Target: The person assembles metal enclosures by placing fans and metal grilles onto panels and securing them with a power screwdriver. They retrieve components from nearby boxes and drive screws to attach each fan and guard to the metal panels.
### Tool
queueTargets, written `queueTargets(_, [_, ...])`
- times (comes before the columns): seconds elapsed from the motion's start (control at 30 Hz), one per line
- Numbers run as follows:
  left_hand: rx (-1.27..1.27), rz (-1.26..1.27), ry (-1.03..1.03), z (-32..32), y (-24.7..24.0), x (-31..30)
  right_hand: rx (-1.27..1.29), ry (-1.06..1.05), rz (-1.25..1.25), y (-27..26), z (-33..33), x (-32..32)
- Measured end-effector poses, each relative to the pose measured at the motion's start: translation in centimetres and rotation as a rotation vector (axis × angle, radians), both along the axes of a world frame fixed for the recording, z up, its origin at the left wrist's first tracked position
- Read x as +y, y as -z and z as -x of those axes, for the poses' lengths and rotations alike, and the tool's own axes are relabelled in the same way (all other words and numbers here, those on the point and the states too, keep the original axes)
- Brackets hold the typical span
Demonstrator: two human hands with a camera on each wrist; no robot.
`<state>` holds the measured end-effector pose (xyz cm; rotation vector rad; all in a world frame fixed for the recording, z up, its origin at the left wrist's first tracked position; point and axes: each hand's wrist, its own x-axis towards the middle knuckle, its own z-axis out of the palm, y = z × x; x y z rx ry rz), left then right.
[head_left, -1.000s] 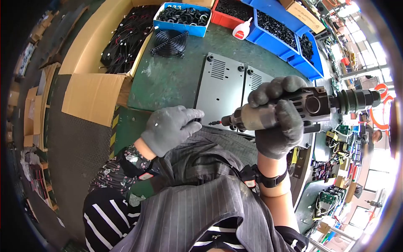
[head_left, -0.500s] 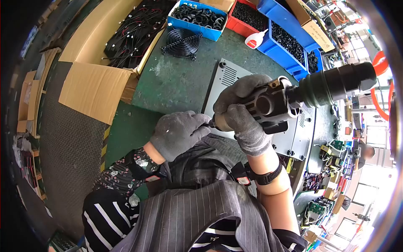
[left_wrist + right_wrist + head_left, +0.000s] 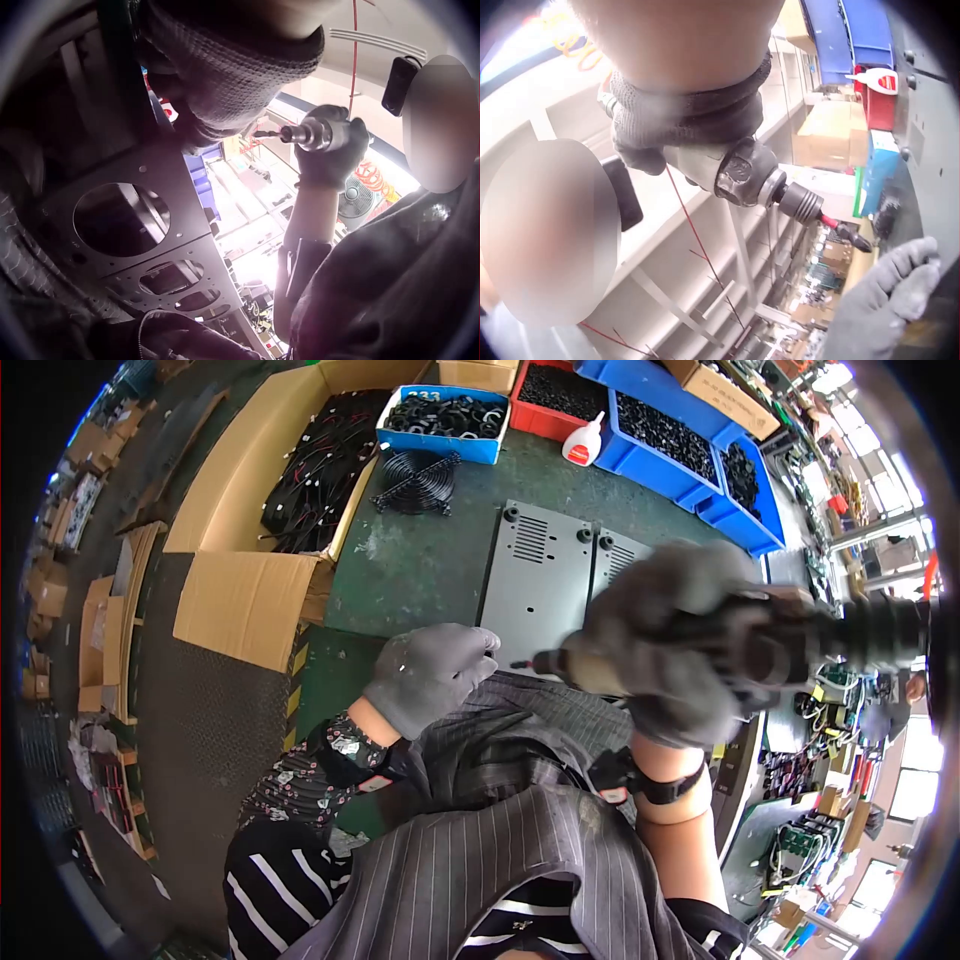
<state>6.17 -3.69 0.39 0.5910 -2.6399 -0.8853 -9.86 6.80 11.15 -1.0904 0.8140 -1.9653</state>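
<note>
My left hand [image 3: 425,675], in a grey glove, is just left of the grey metal panels [image 3: 535,585]; its thumb and fingertips pinch a small dark piece [image 3: 490,654]. My right hand [image 3: 665,640], blurred in the head view, grips a dark power driver [image 3: 780,640] over the panels. The driver's bit points left towards the left hand, a small gap apart. In the right wrist view the driver [image 3: 742,172] has a red-banded bit [image 3: 829,221] with a dark piece [image 3: 855,238] at its end, near the left fingertips. Large round openings show in the panel [image 3: 176,180] from below.
A black round grille [image 3: 415,482] lies on the green table [image 3: 410,580]. Behind are a blue box of black rings [image 3: 445,445], a white bottle [image 3: 582,442], a red bin [image 3: 545,425] and blue bins [image 3: 650,465]. A cardboard box of wired parts [image 3: 245,595] is at left.
My right hand brought the driver's tip to the left fingertips, then drew it back to the right. The bit end, red at first, now has something dark on it.
</note>
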Motion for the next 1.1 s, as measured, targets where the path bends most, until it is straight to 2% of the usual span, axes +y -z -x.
queueTargets(0.03, [0.006,0.001,0.003,0.4,-0.3,-0.2,0.006,0.070,0.094,0.0,0.6,0.8])
queueTargets(0.07, [0.007,0.028,0.020,0.7,-0.6,-0.5,-0.010,0.005,0.139,0.1,2.2,2.1])
queueTargets(0.13, [-0.082,-0.025,0.117,0.9,-1.4,-1.3,-0.132,0.120,0.109,-0.1,3.0,4.1])
queueTargets(0.17, [-0.255,-0.062,0.142,1.4,-2.4,-1.8,-0.215,0.126,0.090,0.1,3.4,5.1])
queueTargets(0.2, [-0.252,-0.022,0.152,2.1,-2.9,-2.8,-0.297,0.127,0.070,0.4,3.9,6.0])
queueTargets(0.27, [-0.476,-0.153,0.384,3.8,-3.9,-4.7,-0.373,0.160,0.019,1.8,5.1,8.0])
queueTargets(0.3, [-0.531,-0.340,0.381,5.2,-5.5,-5.3,-0.397,0.204,0.007,2.4,5.4,8.8])
queueTargets(0.33, [-0.532,-0.308,0.379,6.7,-5.7,-6.5,-0.424,0.245,-0.009,2.9,5.6,9.5])
queueTargets(0.4, [-0.199,-0.423,0.414,10.4,-4.3,-9.8,-0.493,0.315,-0.028,3.6,6.3,10.8])
queueTargets(0.47, [0.148,0.150,0.560,15.7,-3.9,-14.8,-0.539,0.365,-0.025,4.1,6.8,11.9])
queueTargets(0.53, [-0.089,-0.417,-0.023,20.0,-8.3,-16.1,-0.560,0.403,-0.011,4.6,7.3,12.9])
queueTargets(0.67, [0.327,-1.004,-0.319,26.9,-8.3,-21.0,-0.474,0.487,-0.004,5.3,8.2,14.5])
queueTargets(0.7, [0.298,-0.949,-0.382,27.6,-8.5,-21.4,-0.564,0.499,-0.002,5.4,8.5,15.1])
queueTargets(0.73, [0.238,-1.042,-0.349,28.1,-8.3,-22.0,-0.573,0.508,-0.004,5.6,8.8,15.4])
queueTargets(0.8, [0.245,-1.114,-0.443,29.1,-7.8,-22.2,-0.612,0.531,0.016,6.1,9.3,16.2])
queueTargets(0.87, [0.347,-1.118,-0.532,29.0,-7.3,-21.8,-0.577,0.553,0.028,6.4,9.6,16.4])
queueTargets(0.93, [0.504,-1.043,-0.406,28.0,-5.7,-22.2,-0.606,0.569,0.013,6.7,9.9,16.8])
queueTargets(0.97, [0.472,-0.919,-0.327,27.2,-5.7,-21.8,-0.625,0.591,-0.026,6.6,9.9,16.9])
queueTargets(1.0, [0.451,-0.797,-0.238,26.6,-6.9,-20.2,-0.674,0.575,-0.028,6.4,9.9,16.9])
queueTargets(1.03, [0.444,-0.611,-0.316,26.1,-9.1,-14.5,-0.660,0.581,-0.043,6.5,9.9,17.0])
queueTargets(1.1, [0.343,-0.555,0.348,24.8,-6.8,-11.4,-0.667,0.554,-0.044,7.0,10.2,17.2])
